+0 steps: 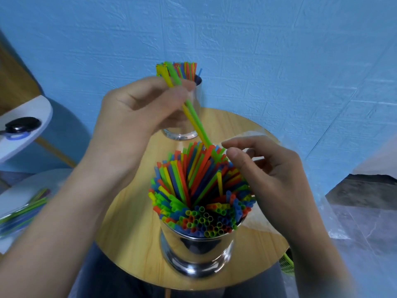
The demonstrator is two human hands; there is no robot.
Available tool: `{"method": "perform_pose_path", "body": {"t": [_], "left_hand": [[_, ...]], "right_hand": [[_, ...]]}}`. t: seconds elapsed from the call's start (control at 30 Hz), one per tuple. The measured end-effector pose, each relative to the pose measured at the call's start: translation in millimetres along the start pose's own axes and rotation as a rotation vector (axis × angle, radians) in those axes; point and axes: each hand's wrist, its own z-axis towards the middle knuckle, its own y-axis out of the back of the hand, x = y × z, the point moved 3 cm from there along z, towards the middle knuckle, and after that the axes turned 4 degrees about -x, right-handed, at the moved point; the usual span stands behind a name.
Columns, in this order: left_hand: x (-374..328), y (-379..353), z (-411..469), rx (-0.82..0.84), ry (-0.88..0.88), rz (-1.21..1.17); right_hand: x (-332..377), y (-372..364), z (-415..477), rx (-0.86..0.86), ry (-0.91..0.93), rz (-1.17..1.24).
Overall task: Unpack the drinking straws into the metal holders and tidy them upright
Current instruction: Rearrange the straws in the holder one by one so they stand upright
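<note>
Faces a round wooden counter (133, 244) set against a blue wall (279, 50). Grips two straws in the left hand (137, 110), a green straw (197, 121) and a yellow straw (165, 76), pinched side by side between the thumb and curled fingers near their upper ends. Holds them on a slant, with the upper ends up and to the left in front of the far holder (198, 91) and the lower ends down among the tips of the bundle in the near holder (197, 248).

Has the right hand (266, 171) at the right side of that bundle, fingers loosely curled, thumb and forefinger slightly apart just at the lower end of the green straw. Cannot tell whether they touch or pinch it.

Finds the near holder upright by the near edge of the counter, packed with mixed straws (199, 190) in red, green, yellow and blue. Sees them standing with open ends up at the front, fanned and leaning across one another toward the back.

Finds the far holder upright near the far edge, with its own bunch of straws (184, 68) standing in it. Sees a clear plastic wrapper (255, 221) lying on the counter under the right hand, just beside the near holder.

Notes off to the left a packet of straws (23, 209) on a white surface, and above it a white shelf (40, 108) carrying a black object (21, 124).
</note>
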Motion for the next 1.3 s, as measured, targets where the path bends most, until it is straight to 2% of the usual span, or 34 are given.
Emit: {"method": "perform_pose_path", "body": {"t": [0.1, 0.2, 0.37, 0.53, 0.63, 0.77, 0.83, 0.9, 1.07, 1.17, 1.3], "left_hand": [[3.4, 7.0, 2.4, -0.193, 0.05, -0.192], [10.7, 8.3, 0.7, -0.244, 0.157, -0.3], [22.1, -2.9, -8.3, -0.166, 0.302, -0.246], [29.8, -4.4, -12.9, 0.001, 0.404, -0.073], [31.7, -3.2, -15.6, 0.086, 0.349, -0.022], [19.2, -4.2, -17.3, 0.188, 0.053, 0.168], [13.2, -9.0, -19.9, 0.292, -0.058, 0.338], [12.9, -11.4, -21.1, 0.354, -0.091, 0.449], [15.8, -6.2, -18.8, 0.346, -0.112, 0.543], [13.6, -2.7, -16.6, 0.325, -0.109, 0.505], [10.5, -2.7, -18.9, 0.332, -0.104, 0.384]], "right_hand": [[-1.8, 1.5, 0.8, -0.006, -0.011, -0.009], [-1.1, 2.6, 1.0, 0.004, 0.012, 0.037], [8.9, 10.0, 0.7, -0.1, 0.047, 0.37], [1.0, 14.7, 3.7, -0.241, -0.032, 0.635], [-1.1, 20.8, 5.4, -0.375, -0.054, 0.667], [-1.2, 31.8, 5.7, -0.471, -0.033, 0.606], [-0.1, 31.5, 4.9, -0.437, 0.007, 0.473], [2.8, 26.1, 4.0, -0.354, 0.068, 0.29], [5.1, 8.1, 2.0, -0.085, 0.131, 0.015], [3.9, 2.0, 2.0, 0.024, 0.078, -0.002], [4.7, 4.7, 2.9, 0.004, 0.05, 0.062]]}}
